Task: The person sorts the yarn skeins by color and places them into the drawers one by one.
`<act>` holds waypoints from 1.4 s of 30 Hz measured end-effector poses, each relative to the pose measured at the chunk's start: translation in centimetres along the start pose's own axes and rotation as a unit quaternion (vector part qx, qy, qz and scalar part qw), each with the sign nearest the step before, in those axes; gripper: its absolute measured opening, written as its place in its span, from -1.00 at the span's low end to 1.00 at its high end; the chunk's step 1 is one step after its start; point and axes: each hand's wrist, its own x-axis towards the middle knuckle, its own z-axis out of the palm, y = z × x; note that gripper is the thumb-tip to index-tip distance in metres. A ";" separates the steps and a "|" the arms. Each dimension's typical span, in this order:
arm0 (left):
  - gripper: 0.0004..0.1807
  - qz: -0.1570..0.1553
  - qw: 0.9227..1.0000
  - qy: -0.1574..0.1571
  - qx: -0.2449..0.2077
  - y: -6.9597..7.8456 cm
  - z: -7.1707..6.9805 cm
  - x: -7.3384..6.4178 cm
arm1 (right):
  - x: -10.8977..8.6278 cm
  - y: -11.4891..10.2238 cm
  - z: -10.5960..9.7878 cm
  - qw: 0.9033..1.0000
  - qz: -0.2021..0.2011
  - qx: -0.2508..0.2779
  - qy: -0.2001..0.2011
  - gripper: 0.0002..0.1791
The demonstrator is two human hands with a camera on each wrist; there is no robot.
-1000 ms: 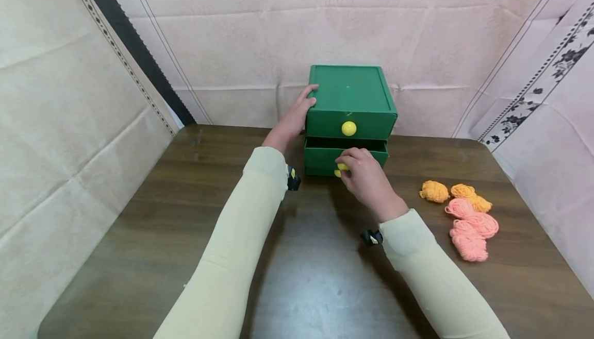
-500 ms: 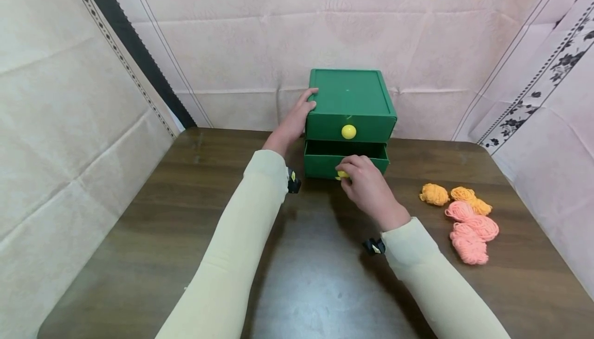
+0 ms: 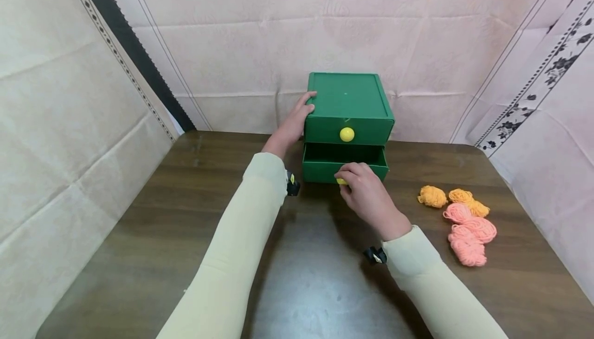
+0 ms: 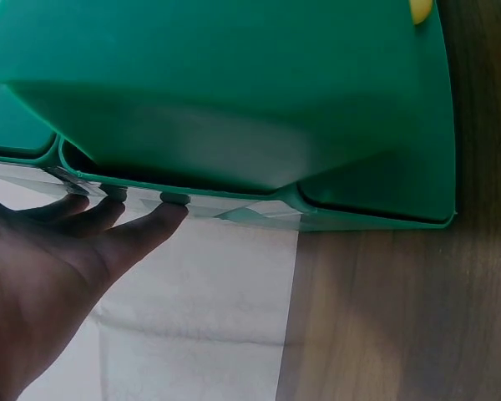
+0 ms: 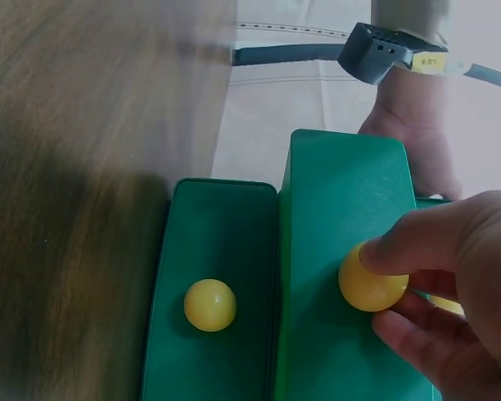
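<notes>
A green cabinet of small drawers (image 3: 348,97) stands at the back of the table. Its middle drawer (image 3: 320,172) is partly pulled out, and the dark inside shows below the top drawer. My right hand (image 3: 369,197) pinches that drawer's round yellow knob (image 5: 369,288) between thumb and fingers. My left hand (image 3: 292,125) rests against the cabinet's left side with fingers extended; in the left wrist view the fingertips (image 4: 171,209) touch the side wall. The top drawer's yellow knob (image 3: 347,134) and the bottom drawer's knob (image 5: 210,305) sit on closed fronts.
Small skeins of yarn lie on the wooden table (image 3: 223,184) to the right: orange yarn (image 3: 432,196) and pink yarn (image 3: 467,246). A pale cloth (image 3: 241,45) hangs behind the cabinet and along both sides. A black wrist camera (image 3: 375,255) sits on each wrist.
My right hand has drawn toward me with the knob, and the middle drawer stands further out, showing more of its inside. My left hand stays on the cabinet's side.
</notes>
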 end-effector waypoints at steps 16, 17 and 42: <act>-0.46 -0.004 1.000 0.000 -0.001 0.0 0.0 0.0 | -0.8 -0.4 -0.2 1.000 -0.013 -0.010 0.002 -0.74; -0.46 -0.004 1.000 0.000 -0.003 0.0 0.0 0.0 | -0.9 -0.4 -0.2 1.000 -0.014 -0.010 0.003 -0.74; -0.46 -0.002 1.000 -0.001 -0.017 -0.5 0.1 0.4 | -1.6 -0.6 -1.3 0.999 -0.033 0.010 0.037 -0.79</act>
